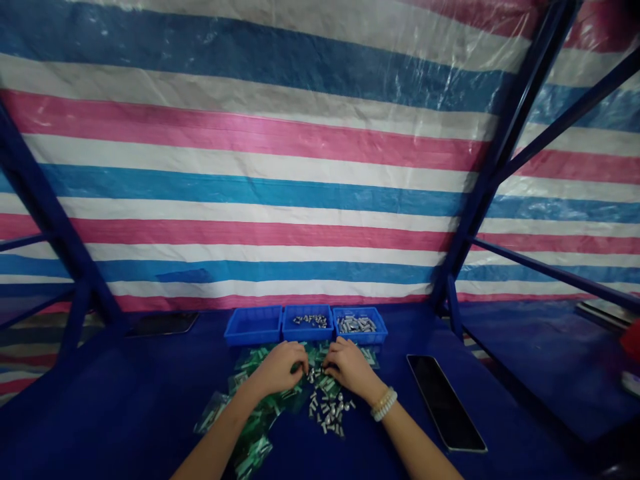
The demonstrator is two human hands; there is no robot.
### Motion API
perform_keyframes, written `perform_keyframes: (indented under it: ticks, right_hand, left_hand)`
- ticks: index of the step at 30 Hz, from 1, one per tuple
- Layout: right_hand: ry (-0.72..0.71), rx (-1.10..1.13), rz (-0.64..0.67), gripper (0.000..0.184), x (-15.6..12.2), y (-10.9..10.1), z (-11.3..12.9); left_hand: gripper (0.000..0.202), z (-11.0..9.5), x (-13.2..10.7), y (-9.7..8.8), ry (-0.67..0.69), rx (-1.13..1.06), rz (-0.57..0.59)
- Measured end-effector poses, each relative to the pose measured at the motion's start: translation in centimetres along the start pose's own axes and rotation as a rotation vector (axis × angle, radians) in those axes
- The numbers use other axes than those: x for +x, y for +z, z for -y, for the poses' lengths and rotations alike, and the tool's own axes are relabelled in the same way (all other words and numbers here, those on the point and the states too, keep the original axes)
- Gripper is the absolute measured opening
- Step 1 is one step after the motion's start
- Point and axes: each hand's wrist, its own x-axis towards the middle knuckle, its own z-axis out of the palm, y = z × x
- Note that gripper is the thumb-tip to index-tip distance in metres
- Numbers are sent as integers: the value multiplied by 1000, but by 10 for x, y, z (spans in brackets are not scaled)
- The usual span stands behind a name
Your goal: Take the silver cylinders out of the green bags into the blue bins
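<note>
My left hand [278, 369] and my right hand [349, 367] rest close together on a dark blue table [125, 407], fingers curled over a heap of small silver metal parts [330, 408] and clear green-printed packets [255, 427]. The fingertips of both hands pinch at parts between them, too small to name. My right wrist wears a pale bead bracelet [384, 404]. Just beyond the hands stand three small blue trays: the left tray [253, 325] looks empty, the middle tray [308, 323] and the right tray [360, 325] hold silver parts.
A dark phone [445, 411] lies screen-up to the right of my hands. Another dark flat device [163, 324] lies at the back left. Blue steel frame posts [480, 193] stand at both sides, with a striped tarp [280, 167] behind.
</note>
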Motion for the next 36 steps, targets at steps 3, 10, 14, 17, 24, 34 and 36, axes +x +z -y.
perform_keyframes:
  ticks: [3,10,14,17,24,34,36]
  right_hand:
    - [-21,10,-1,5,0,1,0]
    - [1,440,-261,10,2,-3,3]
    - [30,630,-412,8,2,-5,12]
    - [2,664,-481,10,1,-7,18]
    - [-83,709,-524,12,-1,-17,22]
    - [9,661,-576,16,0,-14,23]
    - [25,678,-571,19,1,-9,24]
  left_hand:
    - [27,0,0,1,-11,0,-77]
    - [20,-9,6,7,-66,-334,-321]
    - [23,-21,9,15,-181,-641,-336]
    - [24,-24,9,21,-242,-786,-358]
    - [23,-22,7,15,-246,-860,-385]
    - [23,-30,11,23,-244,-912,-486]
    - [20,-29,11,25,-234,-877,-520]
